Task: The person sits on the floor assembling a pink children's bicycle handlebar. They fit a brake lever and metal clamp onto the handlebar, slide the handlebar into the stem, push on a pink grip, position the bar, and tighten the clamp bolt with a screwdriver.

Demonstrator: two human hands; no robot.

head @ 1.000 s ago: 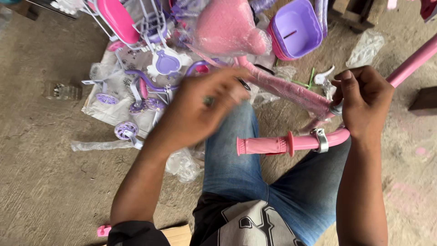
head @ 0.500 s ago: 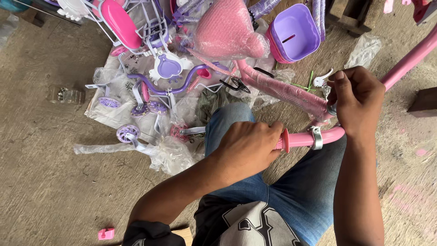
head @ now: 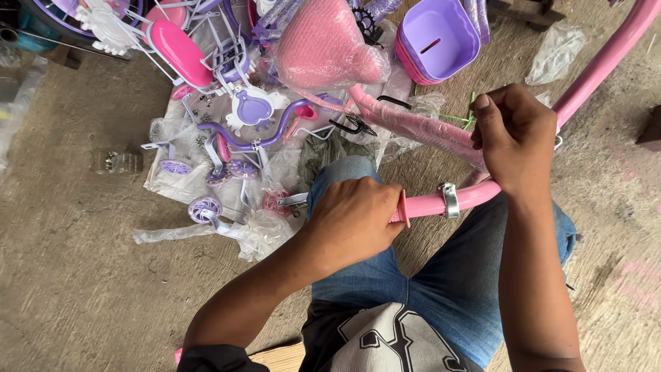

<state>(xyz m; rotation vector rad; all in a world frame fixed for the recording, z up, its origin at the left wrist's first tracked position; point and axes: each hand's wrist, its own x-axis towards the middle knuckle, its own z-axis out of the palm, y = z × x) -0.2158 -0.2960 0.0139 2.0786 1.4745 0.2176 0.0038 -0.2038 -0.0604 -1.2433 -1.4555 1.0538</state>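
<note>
Head view, looking down over the person's knees: the pink handlebar (head: 475, 196) runs across the lap, and the left hand (head: 354, 220) is now clenched around its pink grip, covering all but the flared collar beside the knuckles. A second ago that hand was raised, away from the bar, with the whole grip bare; half a second ago it was coming down onto it. So the hold on the grip end is fresh, and the bar is now braced at two places. The right hand (head: 513, 141) stays closed at the bar's middle, fingers curled around something too hidden to name. Between the hands sits a silver clamp (head: 449, 200) ringing the tube. Farther out on the concrete floor (head: 76, 275) lie a wrapped pink saddle (head: 323, 48), a purple basket (head: 441, 31), small training wheels (head: 205, 209) and torn plastic wrapping (head: 261, 231).
</note>
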